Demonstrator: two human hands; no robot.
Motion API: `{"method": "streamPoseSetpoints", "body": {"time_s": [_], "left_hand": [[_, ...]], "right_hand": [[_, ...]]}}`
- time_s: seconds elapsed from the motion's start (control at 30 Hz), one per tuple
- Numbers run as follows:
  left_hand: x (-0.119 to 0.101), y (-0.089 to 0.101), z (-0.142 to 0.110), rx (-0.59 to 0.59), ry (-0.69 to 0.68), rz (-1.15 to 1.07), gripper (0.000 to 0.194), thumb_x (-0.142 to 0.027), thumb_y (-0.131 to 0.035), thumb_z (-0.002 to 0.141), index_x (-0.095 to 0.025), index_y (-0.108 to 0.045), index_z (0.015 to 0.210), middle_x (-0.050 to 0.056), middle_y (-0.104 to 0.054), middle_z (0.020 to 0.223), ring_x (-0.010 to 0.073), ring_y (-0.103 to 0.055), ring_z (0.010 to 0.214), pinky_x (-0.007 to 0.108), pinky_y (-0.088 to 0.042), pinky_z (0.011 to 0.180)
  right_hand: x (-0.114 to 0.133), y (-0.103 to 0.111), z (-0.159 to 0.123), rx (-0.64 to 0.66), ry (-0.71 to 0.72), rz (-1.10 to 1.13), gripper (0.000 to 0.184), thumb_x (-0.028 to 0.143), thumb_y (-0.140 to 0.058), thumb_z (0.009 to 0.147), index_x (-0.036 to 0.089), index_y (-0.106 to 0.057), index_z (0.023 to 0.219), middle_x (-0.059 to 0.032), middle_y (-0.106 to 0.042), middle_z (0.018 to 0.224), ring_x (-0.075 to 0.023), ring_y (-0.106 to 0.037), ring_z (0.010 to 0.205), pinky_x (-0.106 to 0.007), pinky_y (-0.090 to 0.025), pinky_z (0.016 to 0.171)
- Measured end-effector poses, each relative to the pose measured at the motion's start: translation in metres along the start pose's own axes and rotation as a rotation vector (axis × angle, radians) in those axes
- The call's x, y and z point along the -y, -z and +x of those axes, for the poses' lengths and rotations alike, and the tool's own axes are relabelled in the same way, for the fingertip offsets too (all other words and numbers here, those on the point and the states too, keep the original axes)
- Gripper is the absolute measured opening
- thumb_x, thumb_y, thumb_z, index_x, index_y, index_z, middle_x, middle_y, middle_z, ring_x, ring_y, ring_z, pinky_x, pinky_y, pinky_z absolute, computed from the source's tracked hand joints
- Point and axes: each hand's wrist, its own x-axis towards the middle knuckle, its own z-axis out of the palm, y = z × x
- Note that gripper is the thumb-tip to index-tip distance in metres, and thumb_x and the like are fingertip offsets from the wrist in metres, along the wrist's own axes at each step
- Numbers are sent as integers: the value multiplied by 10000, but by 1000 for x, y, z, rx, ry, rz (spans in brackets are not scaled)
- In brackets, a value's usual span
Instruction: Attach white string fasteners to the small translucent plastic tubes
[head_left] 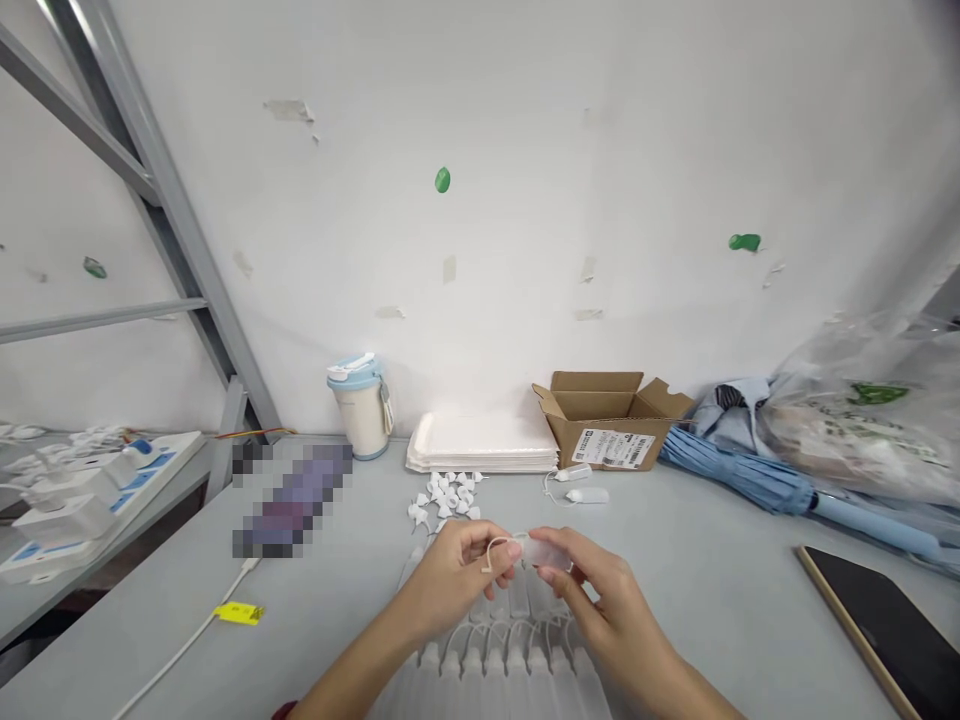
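Observation:
Between my two hands is a small translucent white plastic bottle, lying nearly sideways. My right hand pinches its body between thumb and fingers. At the other end, my left hand closes on the bottle's cap, mostly covered by the fingers; a thin white cord loops out beside the thumb. Below my hands, several similar bottles stand packed in rows, their caps and cord loops upward. Beyond my left hand lies a pile of loose white caps. Two bottles with cords lie farther right.
At the back stand a cream-and-blue cup, stacked white trays and an open cardboard box. A blue folded umbrella, plastic bags and a phone lie right. Left are a pixelated object, white cable and power strips.

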Motion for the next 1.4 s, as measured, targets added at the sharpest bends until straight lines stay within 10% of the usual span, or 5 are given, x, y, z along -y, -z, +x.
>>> {"method": "streamPoseSetpoints", "body": {"time_s": [0.37, 0.8, 1.17, 1.4], "left_hand": [[-4, -1, -3, 42, 60, 46, 486, -535, -422, 828, -137, -547, 578, -1, -521, 515, 111, -495, 499, 224, -412, 532], [-1, -10, -10, -47, 11, 152, 259, -398, -555, 794, -159, -647, 757, -12, -513, 612, 117, -457, 587, 207, -397, 550], [2, -9, -7, 69, 132, -85, 488, -537, -421, 830, -131, -575, 607, -8, -515, 520, 96, -464, 467, 216, -377, 497], [0, -11, -7, 27, 271, -49, 548, -603, -427, 781, -136, -542, 518, -46, -369, 400, 77, -337, 376, 206, -284, 413]], "right_hand": [[7, 4, 1, 26, 198, -3, 321, 183, -390, 899, 254, -538, 1176, -81, -621, 870, -185, -566, 738, -283, -458, 642], [10, 10, 4, 138, -396, 419, 361, 487, -519, 796, 173, -656, 912, 34, -417, 505, -102, -383, 457, -223, -313, 439], [5, 10, -3, 107, -89, 52, 264, 374, -463, 870, 230, -594, 1049, -35, -647, 758, -168, -552, 623, -263, -424, 588], [9, 5, 1, 186, -192, 98, 337, 437, -410, 887, 184, -549, 714, 34, -435, 499, -96, -342, 447, -231, -274, 460]]}}
